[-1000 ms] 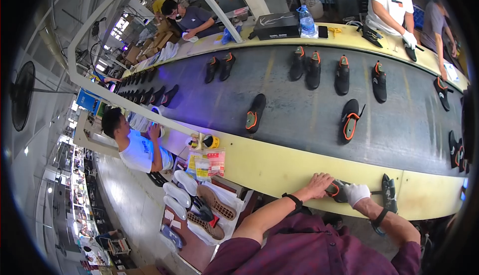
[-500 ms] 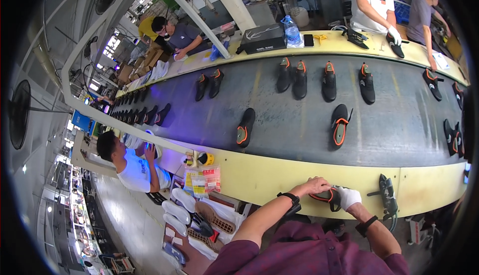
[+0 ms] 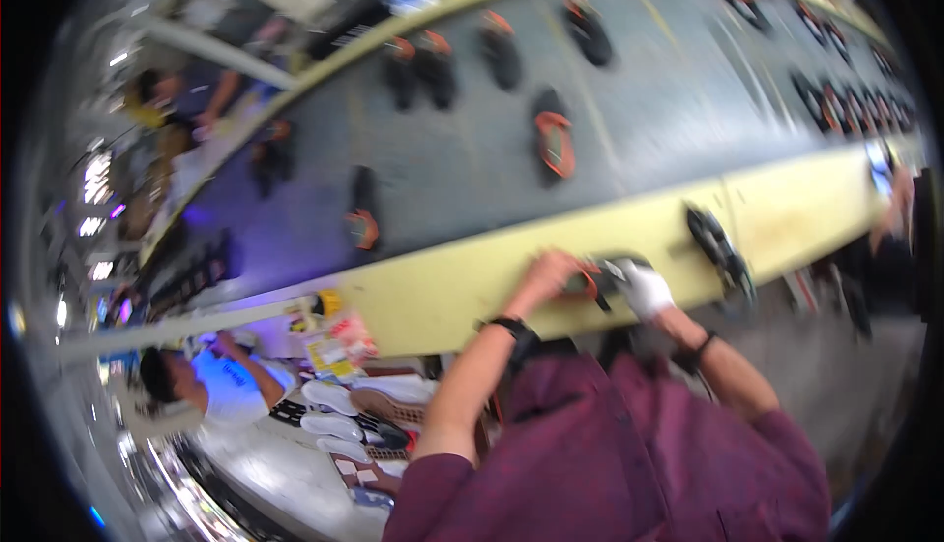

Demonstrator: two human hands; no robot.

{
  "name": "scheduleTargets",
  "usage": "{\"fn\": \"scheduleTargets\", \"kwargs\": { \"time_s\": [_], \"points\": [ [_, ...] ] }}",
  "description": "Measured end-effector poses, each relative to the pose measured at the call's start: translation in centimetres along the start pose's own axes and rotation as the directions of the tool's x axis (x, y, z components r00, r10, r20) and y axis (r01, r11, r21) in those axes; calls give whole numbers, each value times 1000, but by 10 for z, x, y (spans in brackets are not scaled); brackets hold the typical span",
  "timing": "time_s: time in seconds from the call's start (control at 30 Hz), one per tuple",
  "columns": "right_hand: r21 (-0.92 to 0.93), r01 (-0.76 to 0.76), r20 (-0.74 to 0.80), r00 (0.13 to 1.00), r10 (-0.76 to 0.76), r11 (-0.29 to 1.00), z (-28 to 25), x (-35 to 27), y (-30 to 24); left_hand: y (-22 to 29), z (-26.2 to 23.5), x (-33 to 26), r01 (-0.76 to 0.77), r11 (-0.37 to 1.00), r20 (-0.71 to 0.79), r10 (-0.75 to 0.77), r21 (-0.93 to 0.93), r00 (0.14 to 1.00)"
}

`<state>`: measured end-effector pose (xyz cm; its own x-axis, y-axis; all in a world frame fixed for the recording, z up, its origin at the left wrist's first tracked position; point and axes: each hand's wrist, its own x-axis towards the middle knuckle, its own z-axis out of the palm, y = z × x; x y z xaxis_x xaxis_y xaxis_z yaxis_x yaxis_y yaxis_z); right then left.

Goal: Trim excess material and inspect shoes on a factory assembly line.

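Both my hands are on a black shoe (image 3: pixel 614 269) with an orange-lined opening, at the pale yellow ledge (image 3: pixel 452 291). My bare left hand (image 3: pixel 553 272) has its fingers closed at the orange-edged end, where a dark strap hangs down. My right hand (image 3: pixel 644 288), in a white glove, grips the other end. Fine detail between the fingers is blurred. To the right of the glove, a black hand tool (image 3: pixel 718 249) with a cord lies on the ledge.
Beyond the ledge, a grey conveyor belt (image 3: pixel 452 183) carries several black shoes with orange linings. A white-shirted person (image 3: pixel 231 380) sits at left. Near them are yellow and red packets (image 3: pixel 337 343) and a stack of soles (image 3: pixel 393 402). Another person's arm (image 3: pixel 890 208) shows at far right.
The view has swung right and tilted, blurring the scene. Both hands stay on the shoe; its orange-edged end is by my left hand and more of its black body shows beside the glove.
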<state>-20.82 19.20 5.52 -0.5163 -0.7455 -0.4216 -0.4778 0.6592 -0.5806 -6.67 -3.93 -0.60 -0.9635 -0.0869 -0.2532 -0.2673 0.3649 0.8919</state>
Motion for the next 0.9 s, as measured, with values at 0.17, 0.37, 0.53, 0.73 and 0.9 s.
{"fn": "scheduleTargets", "kwargs": {
  "time_s": [0.17,0.37,0.53,0.73,0.9],
  "points": [
    [148,258,-209,952,-225,955,46,-17,6,-15,7,-5,156,971,-222,-114,181,968],
    [120,339,-306,907,-290,933,55,-5,11,-3,14,-7,6,981,-244,43,196,969],
    [38,288,-94,954,-283,957,28,4,-2,-10,19,-8,-49,985,-263,93,168,960],
    [78,319,-159,939,-304,944,21,1,-14,-13,18,-7,-55,986,-296,101,159,950],
    [-4,552,41,833,-552,834,0,20,-16,-9,15,-17,39,964,-371,63,263,926]
  ]
}}
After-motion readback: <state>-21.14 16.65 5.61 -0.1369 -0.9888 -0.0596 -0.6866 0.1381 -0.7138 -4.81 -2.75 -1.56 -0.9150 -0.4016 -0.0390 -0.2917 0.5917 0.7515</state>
